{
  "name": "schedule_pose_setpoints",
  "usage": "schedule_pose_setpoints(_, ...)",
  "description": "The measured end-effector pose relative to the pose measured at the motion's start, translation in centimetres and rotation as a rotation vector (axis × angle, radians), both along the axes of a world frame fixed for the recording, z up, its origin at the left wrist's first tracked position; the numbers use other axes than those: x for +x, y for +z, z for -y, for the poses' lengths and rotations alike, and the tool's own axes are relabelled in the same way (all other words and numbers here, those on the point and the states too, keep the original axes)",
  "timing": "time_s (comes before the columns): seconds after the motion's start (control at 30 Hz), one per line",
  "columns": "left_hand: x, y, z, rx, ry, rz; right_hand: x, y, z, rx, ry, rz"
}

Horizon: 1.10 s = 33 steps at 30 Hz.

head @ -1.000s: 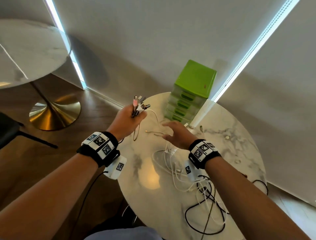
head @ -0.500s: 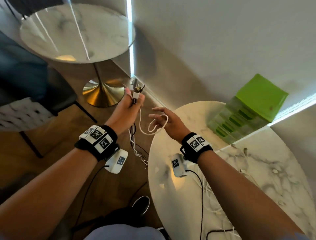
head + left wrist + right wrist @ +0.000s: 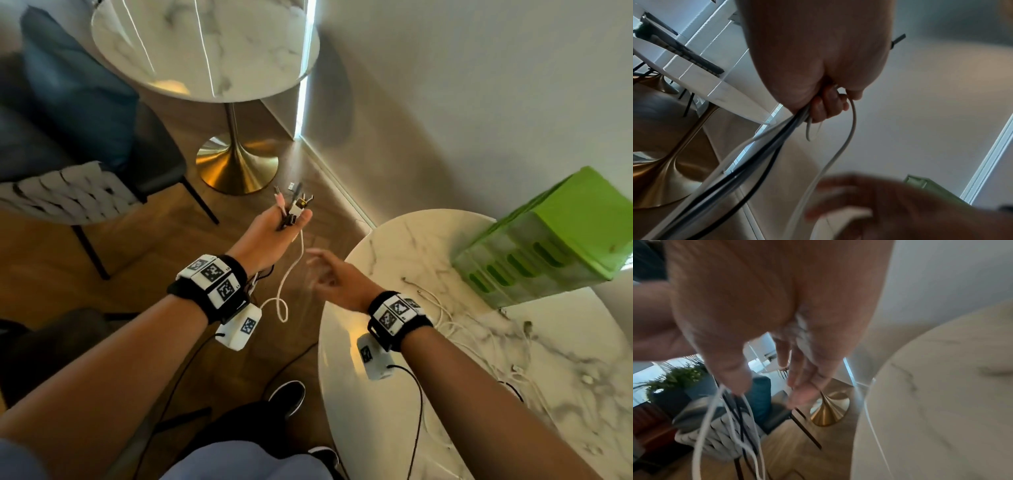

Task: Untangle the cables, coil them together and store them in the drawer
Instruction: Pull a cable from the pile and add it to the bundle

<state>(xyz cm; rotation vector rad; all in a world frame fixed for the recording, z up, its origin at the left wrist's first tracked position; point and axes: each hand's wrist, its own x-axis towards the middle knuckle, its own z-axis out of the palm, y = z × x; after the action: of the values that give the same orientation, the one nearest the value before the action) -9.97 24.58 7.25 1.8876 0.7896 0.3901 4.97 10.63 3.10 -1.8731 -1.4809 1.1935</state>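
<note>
While my left hand [image 3: 274, 229] is held out over the wooden floor [image 3: 164, 246], its fingers are curled tight round a bunch of thin white and black cables [image 3: 291, 209]. Their plug ends stick up above my fist. One white cable [image 3: 291, 270] hangs down from it and makes a small loop. My right hand [image 3: 337, 281] is near that cable with fingers spread and loose; it looks blurry, and I cannot tell if it touches. More thin white cables [image 3: 479, 342] lie on the round white marble worktop [image 3: 394, 246]. A small green plastic drawer box [image 3: 555, 236] stands at the worktop's far side.
</note>
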Motion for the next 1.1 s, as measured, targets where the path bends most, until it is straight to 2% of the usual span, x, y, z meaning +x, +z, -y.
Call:
schedule_pose_setpoints(0.1, 0.4, -0.2, 0.4, -0.015, -0.020, -0.010, -0.1, 1.9, -1.9, 0.138, -0.065, -0.083)
schedule_pose_setpoints(0.2, 0.6, 0.2, 0.3, -0.026, 0.014, -0.027, -0.8, 2.6, -2.5, 0.309, -0.079, -0.020)
schedule_pose_setpoints(0.27, 0.4, 0.3, -0.4, -0.059, 0.095, -0.003, -0.9, 1.9, -2.3, 0.325, -0.192, 0.002)
schedule_pose_setpoints(0.33, 0.2, 0.6, -1.4, -0.153, 0.143, 0.069, -0.1, 0.2, -1.6, 0.173, -0.280, 0.036)
schedule_pose_setpoints(0.43, 0.0, 1.4, -2.7, -0.302, 0.126, 0.177, 0.9, -2.4, -0.2, -0.227, -0.151, 0.241)
schedule_pose_setpoints(0.47, 0.0, 1.7, -2.9, -0.338, 0.109, 0.195, 0.9, -2.6, 0.1, -0.282, -0.131, 0.300)
schedule_pose_setpoints(0.5, 0.1, 2.1, -2.8, -0.366, 0.086, 0.211, 1.0, -2.5, 0.1, -0.256, -0.170, 0.315)
schedule_pose_setpoints(0.6, 0.6, 2.6, -2.3, -0.419, 0.027, 0.249, 0.3, 0.3, -1.4, 0.073, -0.321, 0.280)
schedule_pose_setpoints(0.7, 0.9, 2.4, -1.7, -0.465, 0.005, 0.232, -0.8, 3.5, -3.5, 0.192, -0.258, -0.013)
schedule_pose_setpoints(0.77, 1.0, 2.4, -1.5, -0.507, -0.030, 0.213, -1.2, 4.8, -4.2, 0.259, -0.267, -0.100)
schedule_pose_setpoints(0.9, 0.9, 2.3, -1.5, -0.534, 0.041, 0.227, -0.3, 5.5, -4.4, 0.460, -0.318, 0.025)
schedule_pose_setpoints(1.0, 1.0, 1.9, -2.4, -0.516, 0.197, 0.269, 1.0, 4.9, -3.1, 0.547, -0.205, 0.030)
schedule_pose_setpoints(1.1, 1.1, 1.9, -2.9, -0.524, 0.240, 0.339, 2.1, 4.0, -0.9, 0.363, 0.133, 0.127)
